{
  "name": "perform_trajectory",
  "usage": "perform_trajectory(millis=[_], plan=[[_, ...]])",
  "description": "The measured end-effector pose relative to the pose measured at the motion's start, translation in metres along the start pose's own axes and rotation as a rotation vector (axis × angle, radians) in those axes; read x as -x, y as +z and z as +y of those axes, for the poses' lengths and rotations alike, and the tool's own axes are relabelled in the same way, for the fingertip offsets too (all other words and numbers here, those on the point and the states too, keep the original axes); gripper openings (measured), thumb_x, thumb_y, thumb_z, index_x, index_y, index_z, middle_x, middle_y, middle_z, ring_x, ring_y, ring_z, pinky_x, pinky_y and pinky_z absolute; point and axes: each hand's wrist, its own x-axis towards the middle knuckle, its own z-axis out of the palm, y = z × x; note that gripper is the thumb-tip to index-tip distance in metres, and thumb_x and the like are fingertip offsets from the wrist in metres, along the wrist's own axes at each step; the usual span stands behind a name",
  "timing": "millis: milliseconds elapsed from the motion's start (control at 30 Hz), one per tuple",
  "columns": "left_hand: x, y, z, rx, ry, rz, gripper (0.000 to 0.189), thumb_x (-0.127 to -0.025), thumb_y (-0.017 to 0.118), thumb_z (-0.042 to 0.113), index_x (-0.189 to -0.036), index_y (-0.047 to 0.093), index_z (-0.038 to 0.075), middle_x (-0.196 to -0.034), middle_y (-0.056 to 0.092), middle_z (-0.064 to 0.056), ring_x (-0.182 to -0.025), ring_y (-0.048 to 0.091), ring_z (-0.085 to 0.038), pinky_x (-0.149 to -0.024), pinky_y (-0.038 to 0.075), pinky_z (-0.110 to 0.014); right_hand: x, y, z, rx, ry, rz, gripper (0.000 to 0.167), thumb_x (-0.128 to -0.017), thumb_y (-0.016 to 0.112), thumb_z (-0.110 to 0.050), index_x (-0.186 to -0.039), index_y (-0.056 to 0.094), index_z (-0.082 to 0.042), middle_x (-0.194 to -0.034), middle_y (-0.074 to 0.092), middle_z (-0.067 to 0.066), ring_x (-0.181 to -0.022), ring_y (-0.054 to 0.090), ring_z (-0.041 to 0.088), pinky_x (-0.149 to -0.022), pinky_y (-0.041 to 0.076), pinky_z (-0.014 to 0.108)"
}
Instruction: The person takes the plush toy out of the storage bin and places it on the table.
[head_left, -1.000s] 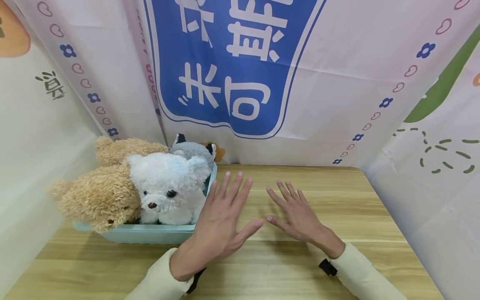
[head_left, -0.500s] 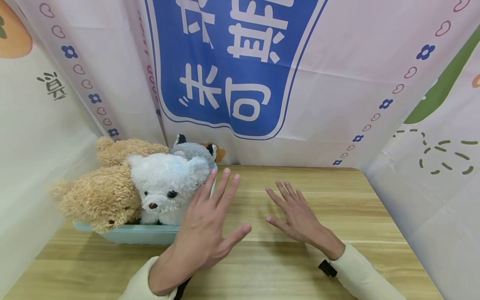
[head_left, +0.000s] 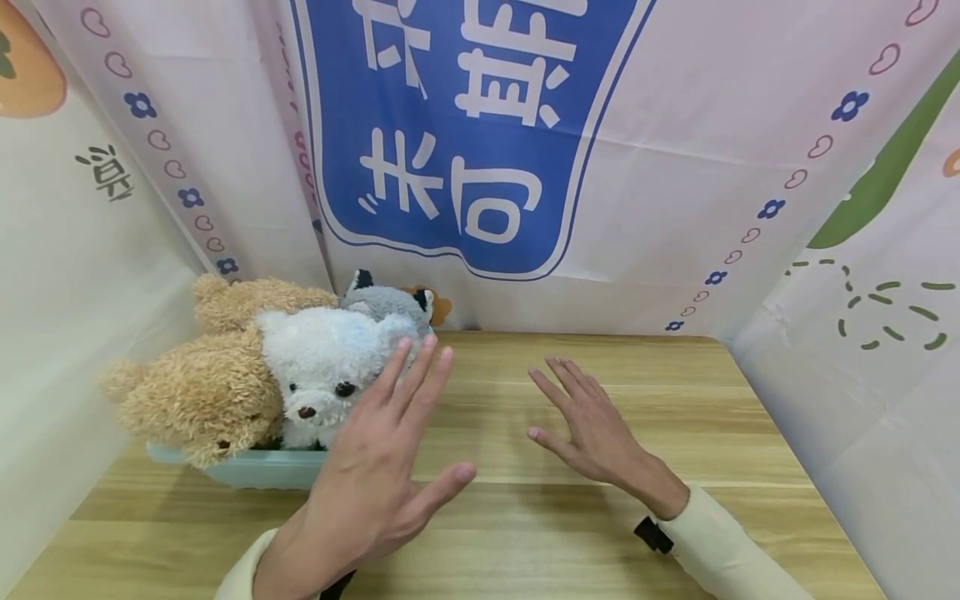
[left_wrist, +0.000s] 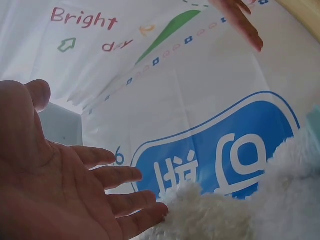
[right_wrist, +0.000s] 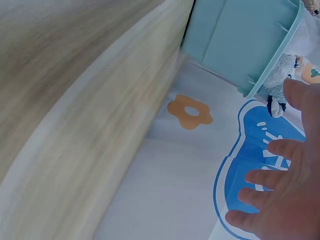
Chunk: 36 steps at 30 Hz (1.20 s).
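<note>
My left hand (head_left: 367,467), fingers straight and thumb spread, overlaps the right part of a white plush bear (head_left: 322,358) in the head view. In the left wrist view its fingertips are right at white fur (left_wrist: 205,215). My right hand (head_left: 596,429) hovers palm down over the wooden table, fingers straight, holding nothing. The white bear sits in a light teal bin (head_left: 255,468) at the left, beside a curly tan plush (head_left: 198,392) that leans over the rim. Behind them are another tan plush (head_left: 262,300) and a grey plush (head_left: 386,302) with black-tipped ears. The left hand hides the bin's right front.
The wooden table (head_left: 645,375) ends at a printed fabric backdrop (head_left: 630,250) at the back. Fabric walls also stand at the left and right. In the right wrist view the teal bin's side wall (right_wrist: 240,40) rises from the table.
My left hand has moved left and toward me, from beside the bin to in front of the white bear. The right hand has hardly moved. The plush toys and bin stay put.
</note>
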Motion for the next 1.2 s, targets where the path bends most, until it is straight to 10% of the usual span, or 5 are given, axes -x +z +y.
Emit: perform_trajectory(millis=[433, 1200], plan=[[0.000, -0.029, -0.015, 0.141, -0.028, 0.082, 0.084, -0.098, 0.029, 0.068, -0.157, 0.023, 0.009, -0.161, 0.031, -0.011, -0.148, 0.030, -0.033, -0.126, 0.011, -0.021, -0.006, -0.007, -0.010, -0.009, -0.079, 0.092, 0.076, -0.092, 0.063, -0.048, -0.154, 0.034, -0.016, -0.157, 0.036, 0.018, -0.144, 0.034, 0.041, -0.113, 0.035, 0.063], [0.015, -0.056, -0.048, 0.173, -0.215, 0.183, 0.081, -0.096, 0.047, 0.063, -0.157, 0.025, 0.015, -0.161, 0.029, -0.014, -0.148, 0.025, -0.041, -0.123, 0.018, -0.061, -0.014, -0.013, -0.018, -0.014, -0.091, 0.075, 0.076, -0.092, 0.063, -0.048, -0.155, 0.032, -0.018, -0.160, 0.033, 0.011, -0.148, 0.030, 0.034, -0.118, 0.032, 0.058]])
